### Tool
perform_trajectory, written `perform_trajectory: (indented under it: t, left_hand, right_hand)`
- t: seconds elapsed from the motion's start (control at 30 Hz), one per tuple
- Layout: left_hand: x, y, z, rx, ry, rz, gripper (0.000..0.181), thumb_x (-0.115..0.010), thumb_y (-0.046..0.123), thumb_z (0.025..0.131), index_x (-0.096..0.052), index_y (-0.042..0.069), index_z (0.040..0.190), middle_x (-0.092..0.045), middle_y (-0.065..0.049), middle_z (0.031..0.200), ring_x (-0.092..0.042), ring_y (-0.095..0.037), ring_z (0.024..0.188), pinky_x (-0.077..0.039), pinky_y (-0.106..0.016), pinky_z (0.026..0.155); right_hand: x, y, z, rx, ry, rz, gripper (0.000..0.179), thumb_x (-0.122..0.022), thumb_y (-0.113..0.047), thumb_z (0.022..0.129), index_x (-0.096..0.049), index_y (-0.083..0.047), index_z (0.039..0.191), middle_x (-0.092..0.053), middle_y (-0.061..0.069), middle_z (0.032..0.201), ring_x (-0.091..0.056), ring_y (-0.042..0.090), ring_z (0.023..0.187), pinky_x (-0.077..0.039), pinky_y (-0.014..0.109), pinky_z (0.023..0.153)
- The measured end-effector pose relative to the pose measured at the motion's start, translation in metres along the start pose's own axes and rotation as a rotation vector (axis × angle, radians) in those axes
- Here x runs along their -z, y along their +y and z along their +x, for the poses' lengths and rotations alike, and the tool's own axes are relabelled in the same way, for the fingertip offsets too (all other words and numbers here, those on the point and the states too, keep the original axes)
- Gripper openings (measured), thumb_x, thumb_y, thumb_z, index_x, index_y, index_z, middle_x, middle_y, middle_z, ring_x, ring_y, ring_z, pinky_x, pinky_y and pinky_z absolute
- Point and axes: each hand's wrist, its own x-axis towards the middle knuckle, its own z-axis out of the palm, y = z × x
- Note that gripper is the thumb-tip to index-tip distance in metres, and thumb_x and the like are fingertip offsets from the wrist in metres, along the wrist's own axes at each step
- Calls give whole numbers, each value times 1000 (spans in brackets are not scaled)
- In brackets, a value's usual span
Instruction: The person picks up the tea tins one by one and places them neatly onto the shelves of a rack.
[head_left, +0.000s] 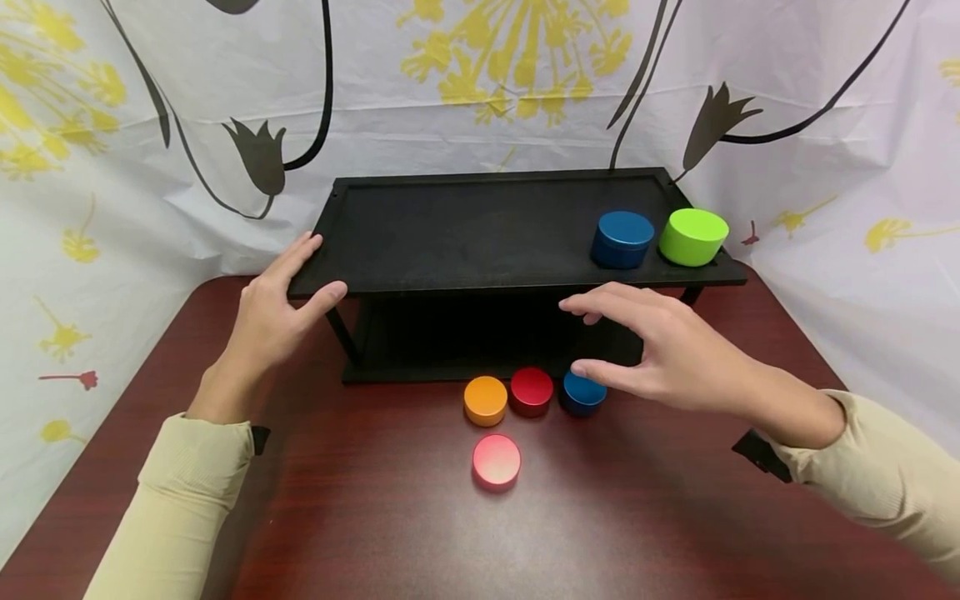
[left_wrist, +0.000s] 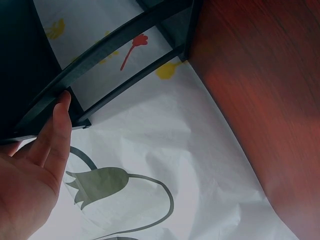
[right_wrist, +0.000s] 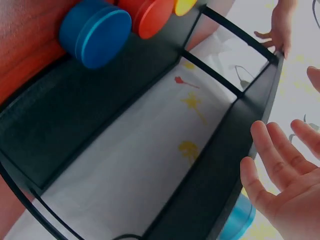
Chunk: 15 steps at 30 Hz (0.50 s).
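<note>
My left hand (head_left: 270, 312) rests on the left front corner of a black two-tier shelf (head_left: 465, 233), thumb by the front edge and straight fingers along the side. In the left wrist view, those fingers (left_wrist: 61, 127) touch the side frame. My right hand (head_left: 675, 350) hovers before the shelf, fingers spread and holding nothing. Below its thumb stands a blue round tin (head_left: 583, 398), partly covered by the hand. Beside it are a red tin (head_left: 531, 392) and an orange tin (head_left: 485, 400). A pinkish-red tin (head_left: 496, 462) sits nearer me.
On the shelf's top, at the right, stand a darker blue tin (head_left: 622, 239) and a lime-green tin (head_left: 693, 237). The lower tier (head_left: 420, 362) lies in shadow. A reddish-brown table (head_left: 360, 517) carries everything. Flower-printed white sheeting (head_left: 465, 133) hangs behind and at both sides.
</note>
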Motion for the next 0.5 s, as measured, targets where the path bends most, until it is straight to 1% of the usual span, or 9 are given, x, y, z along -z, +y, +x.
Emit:
perform_trajectory:
  t: [0.13, 0.27, 0.5]
  left_hand:
    - [0, 0, 0, 2, 1, 3, 67, -68, 47, 91, -48, 23, 150, -41, 0, 156, -36, -24, 144, -27, -55, 113]
    - [-1, -1, 0, 0, 3, 2, 67, -68, 47, 91, -48, 23, 150, -41, 1, 156, -36, -24, 144, -27, -55, 113]
    - [0, -1, 1, -9, 6, 2, 66, -67, 47, 92, -48, 22, 150, -41, 0, 155, -36, -24, 144, -27, -55, 113]
  right_hand:
    - [-6, -1, -2, -16, -32, 2, 62, -86, -25, 78, -61, -16, 133, -63, -7, 123, -57, 8, 104, -48, 26, 85]
    - [-11, 0, -4, -25, -47, 9, 61, -86, -26, 79, -60, -16, 134, -63, -8, 123, -57, 8, 103, -49, 25, 84]
    - [-20, 4, -8, -50, -77, 21, 59, -84, -27, 82, -60, -18, 134, -62, -8, 123, -58, 7, 103, -52, 29, 80]
